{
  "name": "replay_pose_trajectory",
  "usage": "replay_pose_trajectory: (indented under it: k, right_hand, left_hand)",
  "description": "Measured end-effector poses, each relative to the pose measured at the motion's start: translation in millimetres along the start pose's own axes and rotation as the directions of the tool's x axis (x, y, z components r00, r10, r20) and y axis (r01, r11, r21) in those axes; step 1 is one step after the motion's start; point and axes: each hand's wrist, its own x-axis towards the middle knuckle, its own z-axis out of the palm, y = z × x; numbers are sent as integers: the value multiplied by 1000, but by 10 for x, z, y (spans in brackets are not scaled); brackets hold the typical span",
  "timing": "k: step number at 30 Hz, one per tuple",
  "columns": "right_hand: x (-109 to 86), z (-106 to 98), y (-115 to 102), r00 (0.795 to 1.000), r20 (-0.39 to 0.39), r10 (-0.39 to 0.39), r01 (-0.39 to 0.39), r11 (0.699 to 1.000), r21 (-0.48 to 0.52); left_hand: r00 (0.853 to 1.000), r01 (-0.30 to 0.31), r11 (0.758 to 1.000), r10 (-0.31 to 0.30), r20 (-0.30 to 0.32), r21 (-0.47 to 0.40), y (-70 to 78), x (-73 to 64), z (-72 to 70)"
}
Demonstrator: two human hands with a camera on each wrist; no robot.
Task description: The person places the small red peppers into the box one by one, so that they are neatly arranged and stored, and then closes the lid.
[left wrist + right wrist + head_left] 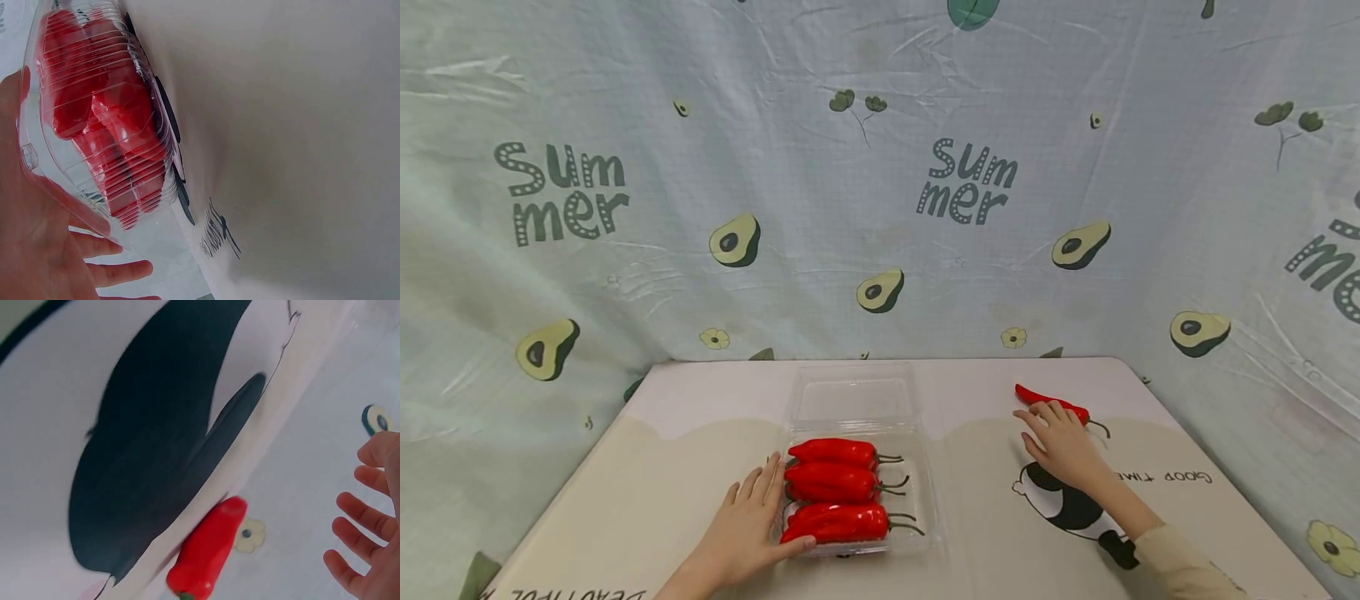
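Several red peppers (831, 483) lie side by side in a clear plastic clamshell box (921, 492), stems pointing right. My left hand (741, 521) rests along the box's left side, fingers extended and thumb (797, 546) at the near corner. In the left wrist view, ribbed box walls (53, 169) show red peppers through them, the palm beside the rim. At the right, one more red pepper (1033, 398) lies on the table. My right hand (1063, 446) hovers over it with fingers spread and relaxed, partly covering it. The right wrist view has that pepper (209, 550) apart from the fingers.
The box's clear lid (855, 396) is folded back toward the rear of the table. A printed cloth (985, 433) with a panda drawing and lettering covers the table. Behind and at both sides hangs a curtain (805, 192) with avocado prints.
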Motion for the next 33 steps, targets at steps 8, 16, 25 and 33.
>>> replay_pose_trajectory:
  k: [8,16,25,33]
  right_hand:
    - [-91,24,240,995,31,90,-89,996,-30]
    - [-142,71,439,979,88,183,-179,983,-50]
    - [-164,72,568,950,161,267,-260,963,-63]
    - [-182,113,692,919,219,328,-314,944,-98]
  left_hand:
    - [1000,9,1000,-8,7,-8,10,10,-9]
    - [1000,2,1000,-2,-3,1,12,-2,-2]
    - [1000,2,1000,-2,-7,-2,16,-11,-3]
    - [1000,6,1000,-6,-5,0,20,-10,-8]
